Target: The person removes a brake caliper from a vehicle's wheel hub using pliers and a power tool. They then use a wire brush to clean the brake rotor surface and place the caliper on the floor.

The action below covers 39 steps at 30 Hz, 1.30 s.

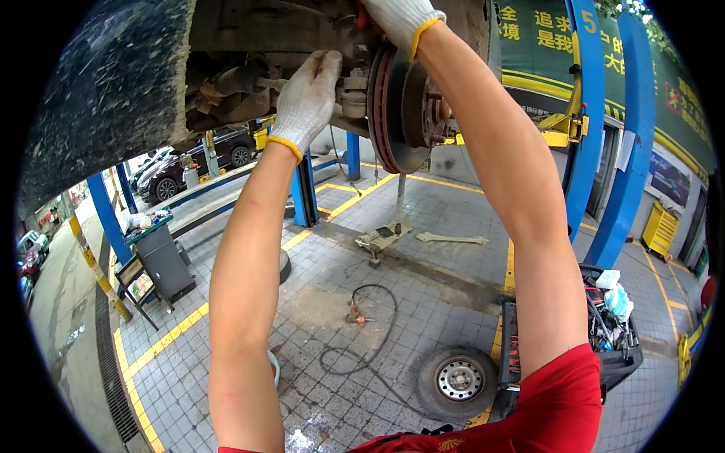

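While my left hand (pixel 308 97) lies just beside the brake disc (pixel 384 113) and my right hand (pixel 404 21) above it, I cannot tell either grip's closure or contents, the green banner (pixel 529 60) behind bearing yellow lettering.

Head-worn, the fisheye faces forward and downward, close behind both raised arms (pixel 249 264).

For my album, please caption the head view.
Gloved left hand and gloved right hand reach up near a brake disc, with a wheel lying on the floor.

White gloves (pixel 308 94) with yellow cuffs (pixel 285 147)
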Available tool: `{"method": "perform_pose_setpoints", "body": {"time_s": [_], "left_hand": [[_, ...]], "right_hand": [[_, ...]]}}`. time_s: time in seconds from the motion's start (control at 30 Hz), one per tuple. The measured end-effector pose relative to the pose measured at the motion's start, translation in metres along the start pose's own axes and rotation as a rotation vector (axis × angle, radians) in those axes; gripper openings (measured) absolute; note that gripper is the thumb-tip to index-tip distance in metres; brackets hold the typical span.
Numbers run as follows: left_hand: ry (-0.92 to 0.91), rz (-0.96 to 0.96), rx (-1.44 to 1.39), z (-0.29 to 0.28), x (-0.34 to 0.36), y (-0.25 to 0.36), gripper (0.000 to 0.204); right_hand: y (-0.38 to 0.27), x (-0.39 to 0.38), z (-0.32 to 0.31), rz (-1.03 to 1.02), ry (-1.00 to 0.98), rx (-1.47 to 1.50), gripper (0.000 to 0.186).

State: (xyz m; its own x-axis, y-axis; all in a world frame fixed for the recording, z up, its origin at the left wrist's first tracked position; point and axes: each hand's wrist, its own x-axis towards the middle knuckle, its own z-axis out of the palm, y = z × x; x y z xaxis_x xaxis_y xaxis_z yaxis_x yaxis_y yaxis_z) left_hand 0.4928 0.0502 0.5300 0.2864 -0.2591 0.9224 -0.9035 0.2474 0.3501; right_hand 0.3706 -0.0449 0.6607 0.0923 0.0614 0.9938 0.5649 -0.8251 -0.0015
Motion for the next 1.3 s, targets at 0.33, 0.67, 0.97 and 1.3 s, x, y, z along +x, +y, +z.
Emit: {"method": "perform_pose_setpoints", "body": {"time_s": [0.33,0.67,0.97,1.3], "left_hand": [[-0.002,0.025,-0.016,-0.003,0.001,-0.007,0.062],[-0.018,0.01,0.0,-0.002,-0.003,0.0,0.061],[-0.004,0.027,-0.004,-0.005,-0.004,0.0,0.06],[-0.042,0.01,-0.043,-0.003,0.001,-0.005,0.062]], "right_hand": [[-0.039,-0.02,0.002,0.41,0.038,0.381,0.025],[-0.027,0.001,0.006,0.031,0.286,0.116,0.029],[-0.056,-0.003,0.003,0.24,0.214,0.137,0.022],[-0.047,-0.013,-0.001,0.306,0.12,0.132,0.019]]}}
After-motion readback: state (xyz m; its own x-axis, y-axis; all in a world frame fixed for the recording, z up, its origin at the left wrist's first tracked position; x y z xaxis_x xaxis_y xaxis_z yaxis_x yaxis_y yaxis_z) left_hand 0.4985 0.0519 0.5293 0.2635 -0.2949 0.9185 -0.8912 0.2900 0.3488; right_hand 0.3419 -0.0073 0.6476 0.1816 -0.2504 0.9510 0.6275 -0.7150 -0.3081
